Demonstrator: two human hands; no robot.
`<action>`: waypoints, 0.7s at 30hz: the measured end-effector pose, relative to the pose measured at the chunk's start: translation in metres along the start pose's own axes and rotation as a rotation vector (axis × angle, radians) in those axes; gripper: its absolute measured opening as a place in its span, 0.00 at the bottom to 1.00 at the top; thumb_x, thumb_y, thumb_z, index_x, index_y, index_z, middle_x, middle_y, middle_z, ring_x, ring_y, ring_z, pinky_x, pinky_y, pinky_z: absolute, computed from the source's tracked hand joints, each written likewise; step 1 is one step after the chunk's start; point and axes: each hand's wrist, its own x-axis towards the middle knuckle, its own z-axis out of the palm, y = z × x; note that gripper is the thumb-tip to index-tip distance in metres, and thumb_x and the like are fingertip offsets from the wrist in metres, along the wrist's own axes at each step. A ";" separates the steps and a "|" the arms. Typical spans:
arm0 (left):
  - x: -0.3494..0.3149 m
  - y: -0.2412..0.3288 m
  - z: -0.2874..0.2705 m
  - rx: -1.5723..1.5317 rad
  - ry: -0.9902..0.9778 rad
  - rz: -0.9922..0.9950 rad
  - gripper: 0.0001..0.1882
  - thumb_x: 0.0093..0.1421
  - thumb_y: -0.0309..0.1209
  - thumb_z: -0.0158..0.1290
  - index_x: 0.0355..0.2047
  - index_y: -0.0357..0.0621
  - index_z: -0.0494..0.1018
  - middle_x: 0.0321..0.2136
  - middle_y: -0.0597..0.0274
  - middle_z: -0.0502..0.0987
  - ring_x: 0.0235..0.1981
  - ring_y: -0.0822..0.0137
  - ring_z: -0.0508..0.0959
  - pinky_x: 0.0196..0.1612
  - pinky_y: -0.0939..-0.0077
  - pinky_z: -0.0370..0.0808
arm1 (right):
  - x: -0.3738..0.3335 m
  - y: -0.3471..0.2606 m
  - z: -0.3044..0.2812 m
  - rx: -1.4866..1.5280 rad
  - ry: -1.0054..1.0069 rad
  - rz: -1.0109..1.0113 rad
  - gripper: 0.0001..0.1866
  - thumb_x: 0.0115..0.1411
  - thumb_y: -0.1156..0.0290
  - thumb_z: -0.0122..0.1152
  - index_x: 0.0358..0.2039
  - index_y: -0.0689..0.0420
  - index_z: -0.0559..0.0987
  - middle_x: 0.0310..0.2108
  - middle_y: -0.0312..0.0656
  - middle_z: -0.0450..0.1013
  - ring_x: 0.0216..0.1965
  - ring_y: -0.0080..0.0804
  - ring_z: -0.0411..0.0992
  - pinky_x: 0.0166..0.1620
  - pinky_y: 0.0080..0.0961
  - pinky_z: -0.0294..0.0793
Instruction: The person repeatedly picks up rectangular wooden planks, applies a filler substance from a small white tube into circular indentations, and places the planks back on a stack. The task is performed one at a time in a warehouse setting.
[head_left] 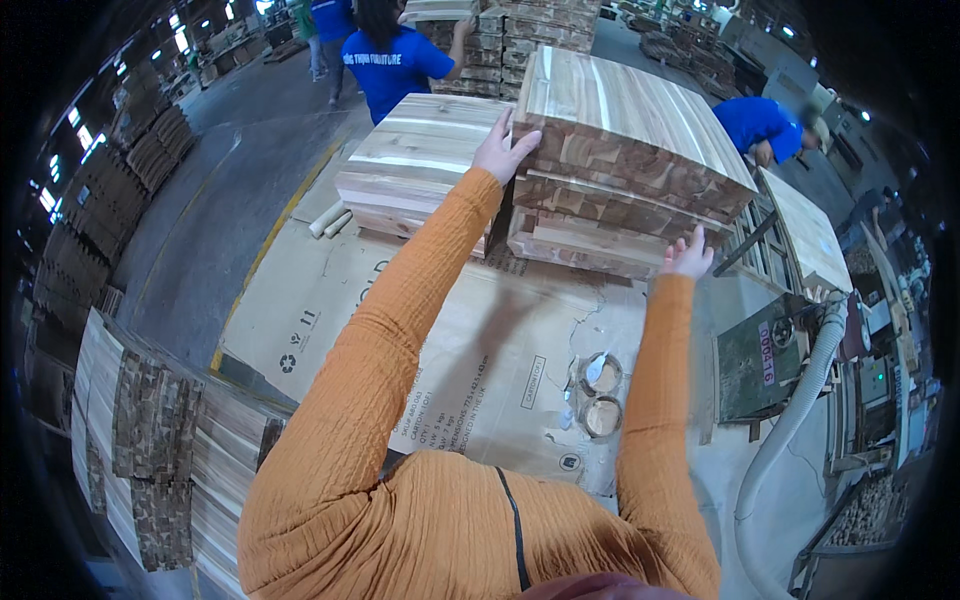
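- Fig.: head view, looking down over both orange-sleeved arms stretched fwd to a tall stack of wood panels (640, 150) at the far edge of a cardboard-covered bench (480, 360).
- L hand (505, 148): fingers spread flat against the near-left corner of the top panel (625, 100); palm pressed on wood, not wrapped round it.
- R hand (688, 255): lower down, fingertips open and touching the stack's near-right bottom edge; no closed grasp visible.
- Top panel: lies slightly askew on the layers below, its near edge overhanging them a bit. Judged: squaring up or shifting of this stack is under way, not finished; panel not lifted, rests fully on the pile.
- Second stack (420, 165): just beside the first on the left, lower, edges looking even; judged done or untouched, can't tell which.
- Two round tape rolls (600, 395): lie on the cardboard betw. the arms, well apart from both hands.
- More wood panels (150, 450) piled at lower left, near the person's side.
- Background: co-workers in blue shirts (395, 62) at other stacks; green machine (760, 365) w/ grey hose (790, 420) at right.
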 end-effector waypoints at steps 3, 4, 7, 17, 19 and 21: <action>-0.008 -0.055 -0.077 -0.046 0.300 -0.067 0.32 0.56 0.46 0.56 0.56 0.40 0.65 0.49 0.43 0.72 0.49 0.55 0.73 0.53 0.67 0.67 | -0.069 0.050 0.006 0.103 -0.284 0.026 0.27 0.58 0.70 0.58 0.57 0.54 0.62 0.34 0.34 0.69 0.28 0.18 0.65 0.27 0.14 0.65; -0.020 -0.068 -0.090 -0.033 0.361 -0.038 0.28 0.57 0.44 0.54 0.54 0.40 0.66 0.47 0.45 0.73 0.47 0.57 0.74 0.51 0.68 0.68 | -0.083 0.066 -0.006 0.056 -0.365 0.063 0.22 0.58 0.70 0.58 0.53 0.54 0.66 0.32 0.34 0.70 0.26 0.18 0.66 0.26 0.15 0.66; -0.094 -0.104 -0.127 0.328 0.475 0.049 0.15 0.58 0.36 0.52 0.42 0.41 0.75 0.37 0.55 0.78 0.38 0.63 0.76 0.44 0.68 0.71 | -0.120 0.113 -0.022 -0.212 -0.600 0.260 0.14 0.58 0.71 0.56 0.46 0.56 0.72 0.30 0.37 0.73 0.24 0.19 0.69 0.26 0.18 0.70; -0.156 -0.154 -0.290 0.512 0.494 -0.193 0.15 0.57 0.36 0.51 0.42 0.43 0.75 0.38 0.53 0.78 0.36 0.60 0.75 0.43 0.67 0.70 | -0.173 0.205 0.110 -0.656 -0.709 0.444 0.43 0.53 0.38 0.52 0.64 0.45 0.56 0.61 0.39 0.57 0.52 0.46 0.61 0.45 0.47 0.68; -0.120 -0.155 -0.309 0.454 0.441 -0.178 0.18 0.57 0.38 0.51 0.45 0.43 0.74 0.40 0.52 0.77 0.38 0.60 0.75 0.45 0.67 0.70 | -0.141 0.218 0.125 -0.675 -0.698 0.376 0.44 0.51 0.36 0.51 0.64 0.44 0.55 0.61 0.41 0.57 0.57 0.53 0.57 0.48 0.53 0.64; -0.096 -0.157 -0.320 0.387 0.393 -0.185 0.21 0.57 0.40 0.52 0.48 0.43 0.73 0.42 0.50 0.77 0.42 0.59 0.76 0.47 0.67 0.69 | -0.134 0.226 0.129 -0.712 -0.667 0.465 0.44 0.51 0.37 0.51 0.64 0.44 0.56 0.62 0.41 0.56 0.59 0.54 0.55 0.49 0.52 0.64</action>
